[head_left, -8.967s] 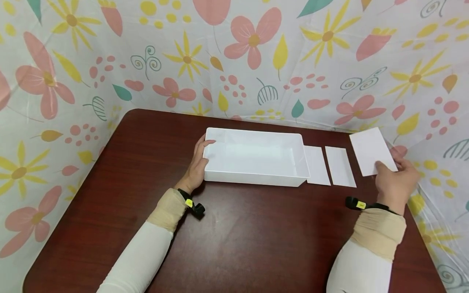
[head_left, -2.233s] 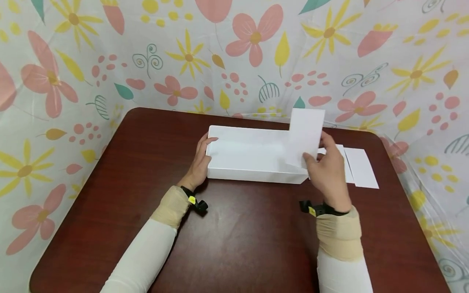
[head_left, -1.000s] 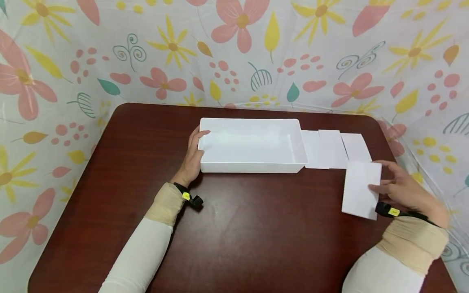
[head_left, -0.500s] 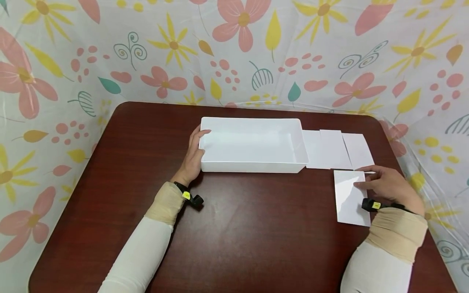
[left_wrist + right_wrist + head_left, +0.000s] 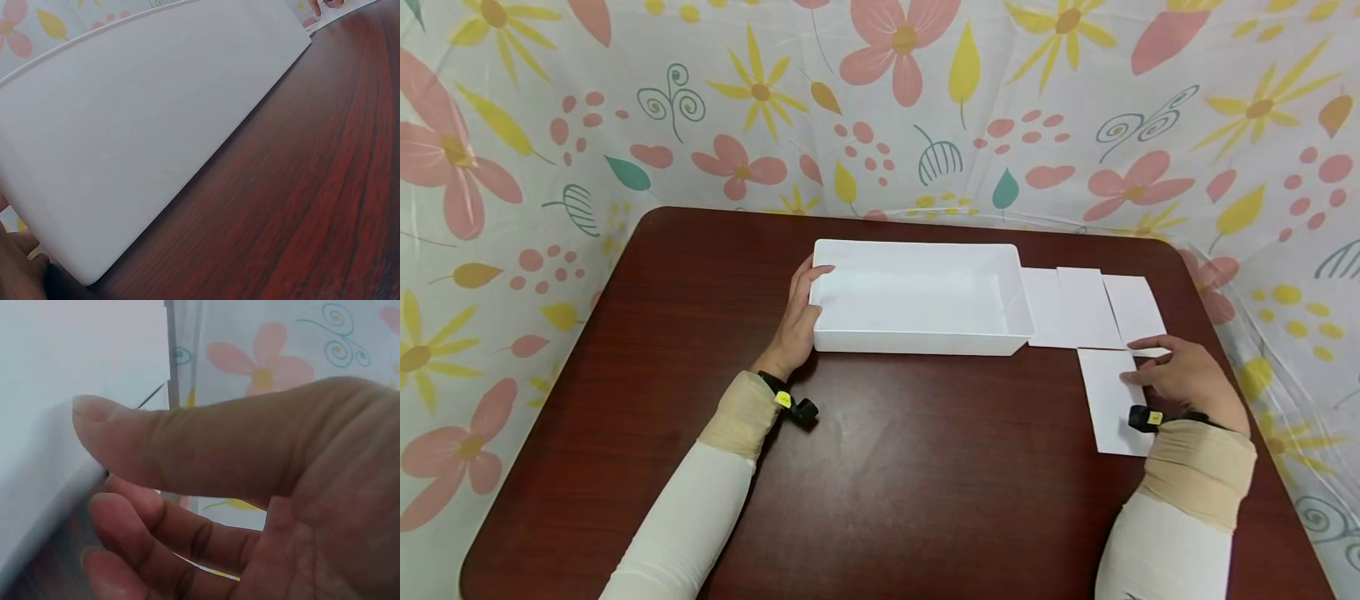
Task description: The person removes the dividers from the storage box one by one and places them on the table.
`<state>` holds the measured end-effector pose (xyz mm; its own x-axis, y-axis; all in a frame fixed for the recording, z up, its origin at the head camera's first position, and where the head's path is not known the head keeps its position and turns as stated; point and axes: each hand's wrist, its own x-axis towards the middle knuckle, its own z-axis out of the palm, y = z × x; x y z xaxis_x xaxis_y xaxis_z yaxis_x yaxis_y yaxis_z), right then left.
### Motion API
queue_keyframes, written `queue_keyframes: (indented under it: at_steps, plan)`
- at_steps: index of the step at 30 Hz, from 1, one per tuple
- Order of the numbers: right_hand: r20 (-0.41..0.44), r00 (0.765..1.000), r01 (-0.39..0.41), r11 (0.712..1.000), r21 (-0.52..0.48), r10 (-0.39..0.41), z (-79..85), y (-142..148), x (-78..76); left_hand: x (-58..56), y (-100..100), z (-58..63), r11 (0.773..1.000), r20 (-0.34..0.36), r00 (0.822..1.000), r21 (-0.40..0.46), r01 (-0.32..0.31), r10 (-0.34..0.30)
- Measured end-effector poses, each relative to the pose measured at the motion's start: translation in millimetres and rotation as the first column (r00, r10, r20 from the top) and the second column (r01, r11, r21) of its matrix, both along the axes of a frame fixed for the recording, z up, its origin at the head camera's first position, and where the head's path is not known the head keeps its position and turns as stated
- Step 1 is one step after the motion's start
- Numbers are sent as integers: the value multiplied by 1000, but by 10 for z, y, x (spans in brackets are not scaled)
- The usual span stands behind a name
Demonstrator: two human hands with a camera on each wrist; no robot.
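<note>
A shallow white plastic tray point(image 5: 917, 343) stands towards the back of the table. My left hand point(image 5: 793, 321) grips its left end, fingers over the rim and thumb against the outer wall; in the left wrist view the tray's long side point(image 5: 144, 131) fills much of the picture. At the right, my right hand point(image 5: 1187, 379) pinches the right edge of a white card point(image 5: 1108, 400), which lies close over the table in front of other cards. In the right wrist view the thumb point(image 5: 187, 447) lies over the card's face, with the other fingers at its edge.
Several white cards, among them a middle one point(image 5: 1086, 308) and a right one point(image 5: 1135, 304), lie side by side right of the tray, partly overlapping. The dark wooden table point(image 5: 880, 483) has rounded back corners. A flowered curtain point(image 5: 865, 108) hangs behind it.
The right hand has brought a card from over the tray's right end round to the table before the row, lowering it and shifting it slightly left. The left hand has kept its hold.
</note>
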<state>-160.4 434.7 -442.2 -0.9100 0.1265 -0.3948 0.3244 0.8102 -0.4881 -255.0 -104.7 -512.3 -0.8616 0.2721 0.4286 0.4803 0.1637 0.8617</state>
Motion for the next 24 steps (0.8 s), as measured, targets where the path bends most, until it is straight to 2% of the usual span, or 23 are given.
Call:
queue_keyframes:
  at_steps: [9, 15, 19, 24]
  plan:
    - [-84, 996, -18, 999, 45, 21, 113, -67, -6, 23, -21, 25, 1000, 6, 1000, -1, -5, 5]
    - [-166, 985, -44, 997, 62, 53, 206, -366, -22, 152, -2, 206, 999, 30, 999, 30, 20, -21]
    - [-255, 963, -67, 994, 87, 87, 292, -642, -34, 217, 27, 299, 999, 83, 996, 22, 41, -43]
    - [-360, 928, -81, 995, 54, 95, 341, -1015, -114, 201, -22, 282, 999, 152, 988, 13, 38, -39]
